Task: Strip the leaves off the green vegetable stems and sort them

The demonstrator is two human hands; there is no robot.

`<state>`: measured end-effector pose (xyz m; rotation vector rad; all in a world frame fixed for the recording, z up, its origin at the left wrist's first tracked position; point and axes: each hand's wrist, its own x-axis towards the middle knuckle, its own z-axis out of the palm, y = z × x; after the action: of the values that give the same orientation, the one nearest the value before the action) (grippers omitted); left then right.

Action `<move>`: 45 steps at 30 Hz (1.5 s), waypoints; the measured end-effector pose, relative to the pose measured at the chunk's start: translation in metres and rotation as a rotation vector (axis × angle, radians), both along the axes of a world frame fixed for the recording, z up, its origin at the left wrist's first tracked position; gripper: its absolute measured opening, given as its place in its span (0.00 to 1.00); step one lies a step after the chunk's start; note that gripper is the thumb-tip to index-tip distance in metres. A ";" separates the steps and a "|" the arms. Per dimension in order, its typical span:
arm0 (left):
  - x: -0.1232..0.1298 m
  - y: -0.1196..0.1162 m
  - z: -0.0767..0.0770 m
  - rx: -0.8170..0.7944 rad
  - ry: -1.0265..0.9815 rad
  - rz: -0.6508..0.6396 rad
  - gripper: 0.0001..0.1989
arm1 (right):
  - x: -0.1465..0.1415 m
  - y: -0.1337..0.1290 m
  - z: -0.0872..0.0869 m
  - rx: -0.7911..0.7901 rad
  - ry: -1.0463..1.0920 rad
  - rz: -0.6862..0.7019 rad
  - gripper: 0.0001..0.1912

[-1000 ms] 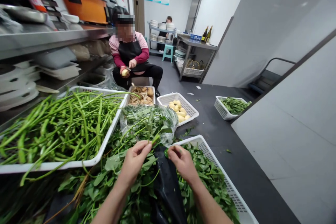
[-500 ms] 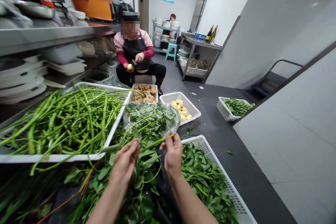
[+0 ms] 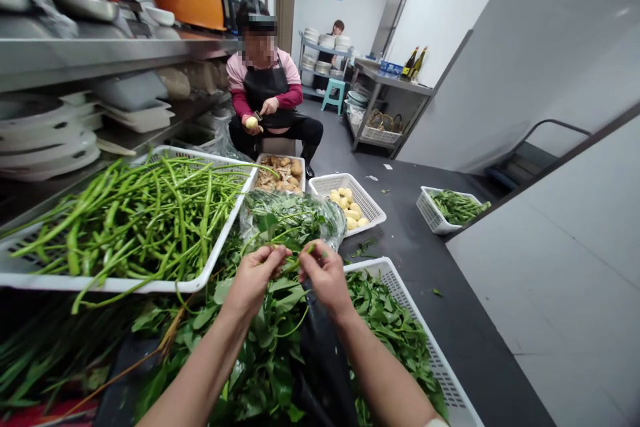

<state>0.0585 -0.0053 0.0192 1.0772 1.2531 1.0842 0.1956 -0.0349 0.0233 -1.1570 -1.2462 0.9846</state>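
Green stems (image 3: 311, 249) are pinched by left hand (image 3: 257, 273) and right hand (image 3: 326, 277), now closer together by the far-left corner of the leaf basket (image 3: 419, 321), working one spot.

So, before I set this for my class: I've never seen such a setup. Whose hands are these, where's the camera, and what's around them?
There's no machine: every picture comes from one camera worn on a person's head, looking forward and down. Their bare left hand and right hand pinch bits of green stem above heaped leafy greens. At left sits a white basket of green stalks; at right, another white basket of leaves. Ahead, beyond a clear plastic bag, a seated co-worker holds a pale potato.
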 end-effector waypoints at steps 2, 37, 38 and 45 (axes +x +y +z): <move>-0.021 0.006 -0.020 -0.001 0.097 0.108 0.26 | 0.012 0.005 0.005 0.029 0.148 -0.101 0.10; -0.103 -0.027 -0.066 -0.012 1.075 -0.566 0.22 | -0.118 0.224 0.003 -0.235 -0.007 0.585 0.18; -0.108 -0.026 -0.064 -0.032 1.111 -0.557 0.19 | -0.113 0.232 -0.016 -0.374 -0.012 0.487 0.15; -0.120 -0.016 -0.072 0.117 0.961 -0.434 0.15 | -0.085 0.240 -0.152 -0.852 0.113 0.138 0.09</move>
<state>-0.0616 -0.0212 -0.0529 1.9699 1.5633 0.2713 0.1104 0.2054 -0.1288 -1.6309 -0.8188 1.7491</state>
